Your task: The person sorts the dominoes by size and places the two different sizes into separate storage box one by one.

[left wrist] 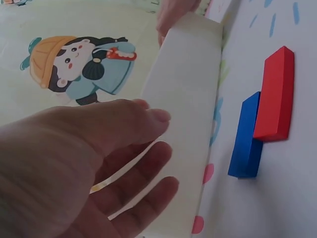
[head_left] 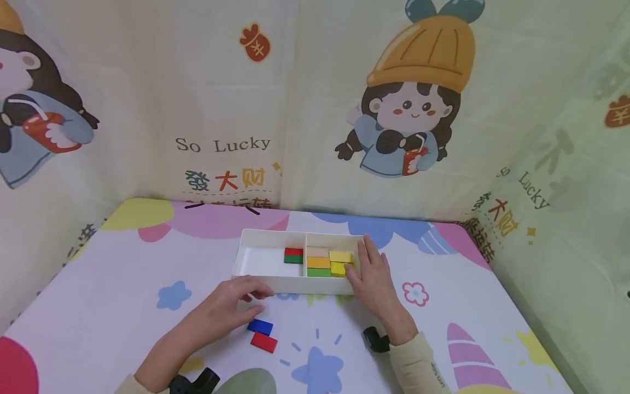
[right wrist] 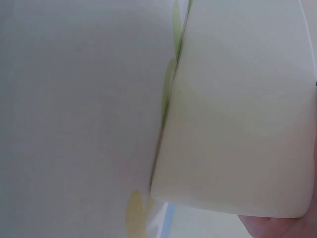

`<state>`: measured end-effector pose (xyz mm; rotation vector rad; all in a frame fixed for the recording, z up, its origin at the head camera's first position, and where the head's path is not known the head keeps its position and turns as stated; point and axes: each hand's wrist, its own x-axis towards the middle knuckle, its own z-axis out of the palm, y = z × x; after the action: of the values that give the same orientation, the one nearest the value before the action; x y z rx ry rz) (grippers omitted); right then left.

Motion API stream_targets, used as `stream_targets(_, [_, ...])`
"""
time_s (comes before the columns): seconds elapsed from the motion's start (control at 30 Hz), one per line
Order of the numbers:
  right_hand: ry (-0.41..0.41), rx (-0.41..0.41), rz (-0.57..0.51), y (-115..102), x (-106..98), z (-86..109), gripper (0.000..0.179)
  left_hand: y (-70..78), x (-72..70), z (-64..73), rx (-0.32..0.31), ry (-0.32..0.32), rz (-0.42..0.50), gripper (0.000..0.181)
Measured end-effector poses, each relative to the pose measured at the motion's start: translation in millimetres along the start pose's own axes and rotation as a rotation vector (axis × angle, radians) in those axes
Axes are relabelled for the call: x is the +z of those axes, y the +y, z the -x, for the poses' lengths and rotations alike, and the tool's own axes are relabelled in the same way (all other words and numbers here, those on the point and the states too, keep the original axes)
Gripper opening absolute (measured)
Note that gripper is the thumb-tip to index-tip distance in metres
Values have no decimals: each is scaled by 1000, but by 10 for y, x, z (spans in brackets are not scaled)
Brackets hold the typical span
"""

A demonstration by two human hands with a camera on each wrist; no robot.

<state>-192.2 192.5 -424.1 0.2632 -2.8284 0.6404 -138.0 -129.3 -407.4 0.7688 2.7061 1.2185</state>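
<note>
A white two-compartment box (head_left: 275,284) stands on the table. A red block (head_left: 293,251) and a green block (head_left: 293,259) lie in its left compartment; pink, orange, light green and yellow blocks fill much of the right one. My right hand (head_left: 376,279) grips the box's right end, its thumb reaching in over a yellow block (head_left: 337,268). By the front left corner is my left hand (head_left: 228,306), fingers loosely bent, nothing held; whether it touches the box I cannot tell. Below its thumb lie a blue block (left wrist: 246,136) and a red block (left wrist: 277,94), touching each other.
A patterned cloth (head_left: 123,295) with stars, flowers and rainbow shapes covers the table. Printed curtains (head_left: 315,109) hang behind it and along both sides. Each wrist carries a black camera mount, one of them the right mount (head_left: 376,340).
</note>
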Motion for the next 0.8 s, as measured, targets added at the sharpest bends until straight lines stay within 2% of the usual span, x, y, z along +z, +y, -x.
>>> stream_targets(0.37, [-10,-4,-8,0,-18,-11,71,-77,-51,17,-56,-124,5,29])
stream_targets(0.63, [-9,-9,-11,-6,-16,-16,71,-123,-52,13,-39,-172,-4,30])
stream_targets(0.8, [-2,-10,-12,-7,-14,-16,70,-129,-45,11,-53,-216,12,30])
